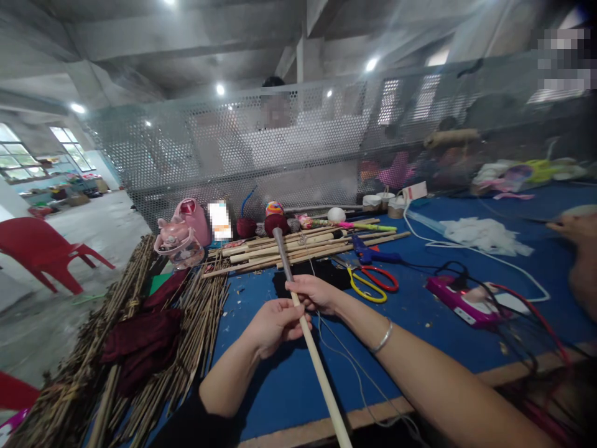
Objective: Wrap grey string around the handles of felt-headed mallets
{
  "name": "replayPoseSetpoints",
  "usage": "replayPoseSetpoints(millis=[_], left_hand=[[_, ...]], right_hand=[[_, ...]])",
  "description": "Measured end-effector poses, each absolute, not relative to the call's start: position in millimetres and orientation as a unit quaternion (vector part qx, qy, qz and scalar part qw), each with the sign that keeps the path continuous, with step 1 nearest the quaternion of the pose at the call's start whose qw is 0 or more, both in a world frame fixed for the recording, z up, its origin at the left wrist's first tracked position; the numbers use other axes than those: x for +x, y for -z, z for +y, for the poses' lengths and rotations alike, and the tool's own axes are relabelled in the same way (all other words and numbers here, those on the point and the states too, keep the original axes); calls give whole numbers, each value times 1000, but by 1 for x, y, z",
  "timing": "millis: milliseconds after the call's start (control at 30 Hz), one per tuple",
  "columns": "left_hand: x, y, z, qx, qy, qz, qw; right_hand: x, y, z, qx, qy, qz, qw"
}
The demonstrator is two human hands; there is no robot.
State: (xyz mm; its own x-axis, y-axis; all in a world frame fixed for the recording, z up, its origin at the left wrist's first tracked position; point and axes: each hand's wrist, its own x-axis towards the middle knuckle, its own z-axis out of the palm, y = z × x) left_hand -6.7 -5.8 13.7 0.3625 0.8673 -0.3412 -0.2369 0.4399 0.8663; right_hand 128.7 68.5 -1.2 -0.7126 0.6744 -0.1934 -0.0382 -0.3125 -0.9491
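A long pale wooden stick (319, 367) slants across the blue table, its far part covered in a grey wrapping (284, 258). My left hand (277, 326) grips the stick just below that wrapping, fingers curled round it. Close above, my right hand (314, 294) pinches at the lower end of the wrapping, wearing a silver bangle on its wrist. Thin grey thread (357, 367) trails from near my fingers toward the table's front edge. Behind the hands lies a black cloth (333, 274), partly hidden. Scissors (368, 285) with yellow and red handles rest to the right.
Bundled thin twigs (200, 336) and a maroon cloth (144, 339) lie left. More sticks (303, 246), yarn balls (276, 225) and a blue glue gun (373, 252) sit ahead. Right are a magenta power strip (461, 305), cords and another person's hand (576, 227). A perforated metal screen (224, 149) stands behind.
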Motion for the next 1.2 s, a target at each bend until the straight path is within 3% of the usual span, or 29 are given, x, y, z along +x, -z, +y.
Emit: replayPoseSetpoints(millis=[133, 300, 533, 600, 767, 967, 1067, 1200], left_hand=[[-6, -13, -8, 363, -335, 439, 751], [0, -5, -8, 398, -356, 502, 680], [-2, -13, -11, 360, -335, 400, 774], [-1, -8, -11, 411, -329, 444, 725], [3, 4, -8, 550, -352, 584, 482], [3, -6, -6, 500, -360, 483, 623], [5, -9, -7, 432, -373, 450, 687], [10, -10, -10, 349, -436, 529, 639]], right_hand=[[122, 7, 67, -314, -735, -546, 252], [114, 10, 68, -326, -713, -553, 281], [129, -2, 71, -271, -757, -541, 247], [130, 0, 73, -321, -719, -564, 250], [127, 7, 76, -360, -655, -597, 290], [132, 1, 75, -300, -745, -539, 256], [130, -1, 73, -298, -730, -549, 277], [122, -3, 68, -360, -665, -572, 318]])
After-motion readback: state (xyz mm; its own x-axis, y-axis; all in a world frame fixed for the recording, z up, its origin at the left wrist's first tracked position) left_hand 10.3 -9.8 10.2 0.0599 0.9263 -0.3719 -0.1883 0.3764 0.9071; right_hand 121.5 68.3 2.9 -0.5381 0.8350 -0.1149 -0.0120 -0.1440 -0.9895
